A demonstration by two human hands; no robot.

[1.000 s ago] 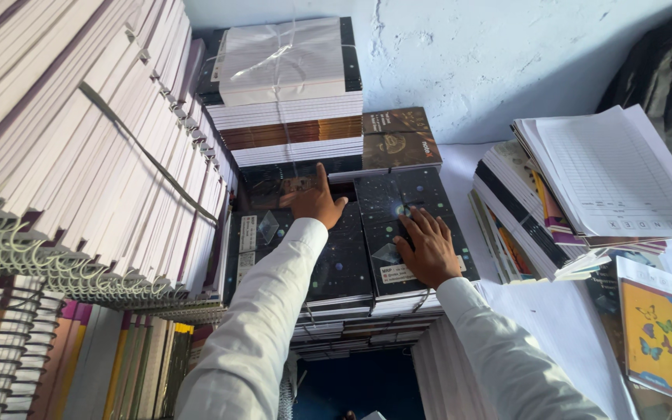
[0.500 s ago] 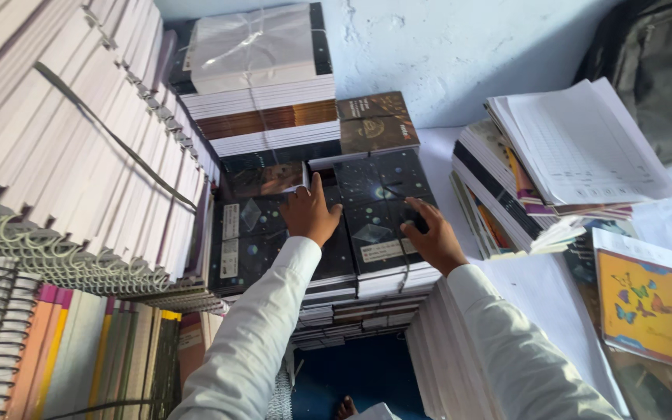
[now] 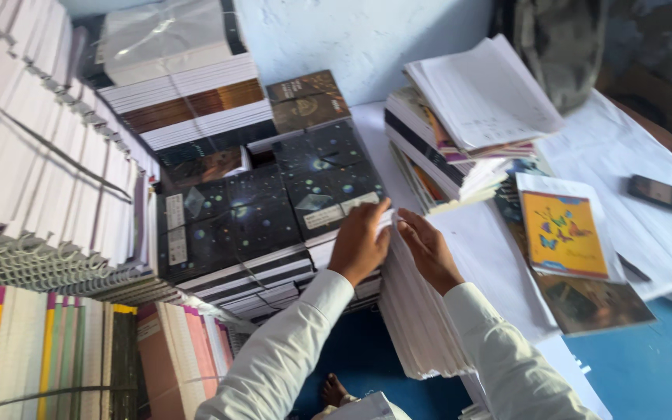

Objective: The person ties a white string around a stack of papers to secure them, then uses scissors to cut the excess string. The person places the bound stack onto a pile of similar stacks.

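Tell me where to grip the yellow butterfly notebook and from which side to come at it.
Grip the yellow notebook by its near right corner, coming from the right. It lies flat on top of other books, and that corner appears to overhang the dark cover beneath, so fingers can probably slip under it. Its left side sits close to the white stack where the right hand is busy.
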